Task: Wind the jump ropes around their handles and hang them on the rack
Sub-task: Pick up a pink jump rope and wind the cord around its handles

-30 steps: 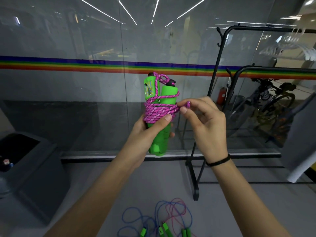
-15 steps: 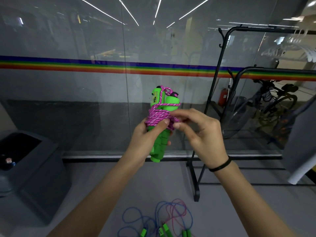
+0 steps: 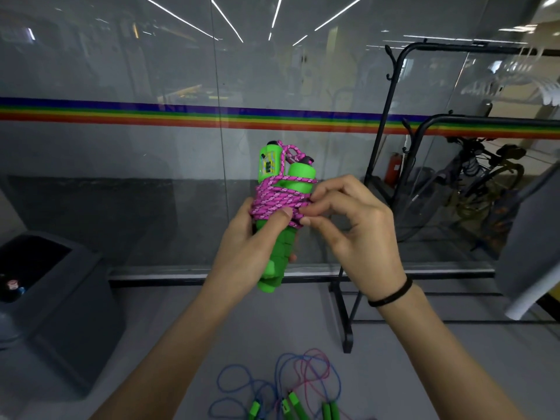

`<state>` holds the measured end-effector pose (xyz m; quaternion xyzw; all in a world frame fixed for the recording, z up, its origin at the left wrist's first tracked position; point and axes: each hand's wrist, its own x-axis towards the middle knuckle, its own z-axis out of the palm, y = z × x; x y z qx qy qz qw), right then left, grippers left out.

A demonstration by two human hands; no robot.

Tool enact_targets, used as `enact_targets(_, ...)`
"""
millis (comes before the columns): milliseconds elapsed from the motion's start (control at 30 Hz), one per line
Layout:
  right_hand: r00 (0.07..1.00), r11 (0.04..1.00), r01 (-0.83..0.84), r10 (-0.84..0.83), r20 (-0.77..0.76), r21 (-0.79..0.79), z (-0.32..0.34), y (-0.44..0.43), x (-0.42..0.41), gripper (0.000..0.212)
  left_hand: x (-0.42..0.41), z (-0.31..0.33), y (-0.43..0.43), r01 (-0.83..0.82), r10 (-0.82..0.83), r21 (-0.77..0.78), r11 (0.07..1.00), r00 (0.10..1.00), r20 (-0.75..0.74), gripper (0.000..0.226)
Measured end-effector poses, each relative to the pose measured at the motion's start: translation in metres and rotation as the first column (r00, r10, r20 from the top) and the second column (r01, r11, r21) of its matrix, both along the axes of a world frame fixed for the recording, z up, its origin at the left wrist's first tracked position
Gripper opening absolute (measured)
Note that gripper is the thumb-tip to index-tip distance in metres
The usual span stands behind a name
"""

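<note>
My left hand grips two bright green jump rope handles held upright together at chest height. A pink braided rope is wound many times around their upper half, and my left thumb presses on the coil. My right hand pinches the rope's loose end against the coil's lower right side. The black metal rack stands to the right, its bars bare where they show.
More jump ropes, blue and pink with green handles, lie tangled on the grey floor below my arms. A dark grey bin stands at the left. A glass wall with a rainbow stripe is ahead; bicycles stand behind it.
The wrapped handles dropped lower. My right hand, which held the rope end out to the right of the coil, moved in and now presses it against the windings.
</note>
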<state>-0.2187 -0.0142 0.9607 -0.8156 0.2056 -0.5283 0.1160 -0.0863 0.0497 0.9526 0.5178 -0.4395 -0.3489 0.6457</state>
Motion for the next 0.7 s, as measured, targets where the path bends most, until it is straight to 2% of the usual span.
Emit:
enact_targets(133, 0.997, 0.999, 0.027, -0.030, 0.072, 0.035, 0.003, 0.004, 0.001, 0.007, -0.002, 0.007, 0.004, -0.026, 0.030, -0.038, 0.999, 0.991, 0.134, 0.016)
enact_targets(267, 0.993, 0.995, 0.099, -0.101, 0.060, 0.034, 0.007, 0.003, -0.001, 0.016, -0.003, 0.009, 0.006, -0.039, 0.049, -0.047, 0.998, 0.972, 0.231, 0.018)
enact_targets(467, 0.996, 0.993, 0.087, -0.088, 0.021, 0.076, 0.000, -0.005, -0.002, 0.019, -0.001, 0.001, 0.002, -0.067, 0.065, -0.002, 0.998, 0.960, 0.271, 0.021)
enact_targets(633, 0.991, 0.996, 0.075, -0.068, -0.114, 0.053, -0.012, -0.013, -0.002, 0.012, 0.002, -0.014, -0.005, -0.091, 0.070, 0.062, 0.994, 0.958, 0.277, 0.034)
enact_targets(700, 0.987, 0.997, 0.065, -0.061, -0.147, 0.028, -0.016, -0.015, -0.001, 0.010, 0.003, -0.017, -0.009, -0.089, 0.064, 0.089, 0.992, 0.966, 0.252, 0.032)
